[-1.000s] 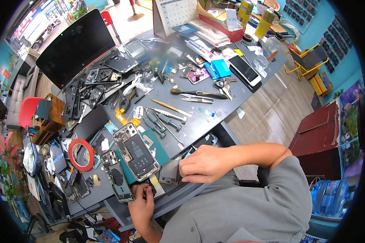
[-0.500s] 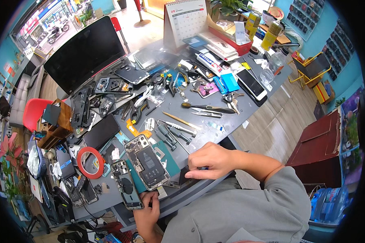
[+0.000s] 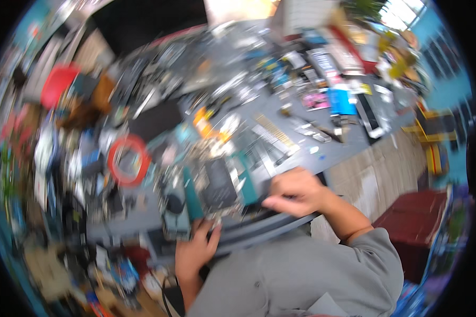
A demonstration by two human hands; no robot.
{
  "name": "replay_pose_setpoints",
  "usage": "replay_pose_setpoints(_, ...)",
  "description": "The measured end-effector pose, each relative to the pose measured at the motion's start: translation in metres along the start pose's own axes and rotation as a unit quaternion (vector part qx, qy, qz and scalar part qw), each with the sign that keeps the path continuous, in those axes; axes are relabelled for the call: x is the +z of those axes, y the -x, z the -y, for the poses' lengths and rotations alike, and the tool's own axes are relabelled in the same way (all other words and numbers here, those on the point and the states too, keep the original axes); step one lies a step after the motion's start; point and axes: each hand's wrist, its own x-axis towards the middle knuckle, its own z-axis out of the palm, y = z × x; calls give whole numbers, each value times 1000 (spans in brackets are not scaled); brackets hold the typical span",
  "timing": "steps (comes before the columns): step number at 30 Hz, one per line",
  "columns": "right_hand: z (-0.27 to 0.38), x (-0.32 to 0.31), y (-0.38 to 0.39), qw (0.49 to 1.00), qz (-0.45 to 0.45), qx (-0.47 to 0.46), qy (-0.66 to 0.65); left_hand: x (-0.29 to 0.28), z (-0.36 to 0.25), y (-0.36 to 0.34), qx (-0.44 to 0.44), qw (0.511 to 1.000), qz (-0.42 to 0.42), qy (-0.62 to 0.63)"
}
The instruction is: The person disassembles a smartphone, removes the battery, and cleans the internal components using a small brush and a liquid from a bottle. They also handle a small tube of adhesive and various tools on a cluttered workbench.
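Note:
Motion smears the whole view. My left hand (image 3: 197, 247) rests at the desk's near edge, fingers apart, by the lower end of an opened phone housing (image 3: 174, 203). Its fingertips appear to touch or nearly touch that housing. Just right of it lies a second opened phone (image 3: 219, 182) with a dark battery, on a green mat (image 3: 193, 195). My right hand (image 3: 295, 191) is curled closed above the desk's front edge, right of the mat. Whatever its fingers hold, if anything, is hidden.
A red tape ring (image 3: 145, 168) lies left of the phones. Blurred tools (image 3: 272, 137) are spread beyond the mat. A white-framed phone (image 3: 372, 124) sits at the desk's right edge. The monitor (image 3: 143, 24) stands at the back; a dark red box (image 3: 410, 222) is off to the right.
The view has tilted down and shifted, so the desk sits higher in it and blurs. Both hands keep nearly the same places relative to the two phones.

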Motion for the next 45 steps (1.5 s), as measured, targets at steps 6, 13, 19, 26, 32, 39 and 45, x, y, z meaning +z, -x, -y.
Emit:
replay_pose_setpoints(6,10,2,6,999,-39,-9,10,-28,-21,2,31,984,106,141)
replay_pose_setpoints(13,16,-6,1,1000,-23,10,7,-82,-16,5,136,882,12,452)
replay_pose_setpoints(19,32,-9,-29,997,15,21,74,-78,-4,-22,-59,909,-338,238)
replay_pose_setpoints(26,48,-14,-64,986,12,81,148,-67,-36,-40,84,936,-301,163)
replay_pose_setpoints(32,43,-19,-66,982,4,72,175,-49,-59,-23,200,912,-143,328)
replay_pose_setpoints(39,38,-23,-62,979,10,77,190,-16,-54,-17,214,911,-67,345)
replay_pose_setpoints(45,37,-39,-58,970,-28,105,216,-12,-55,-18,178,920,-35,347)
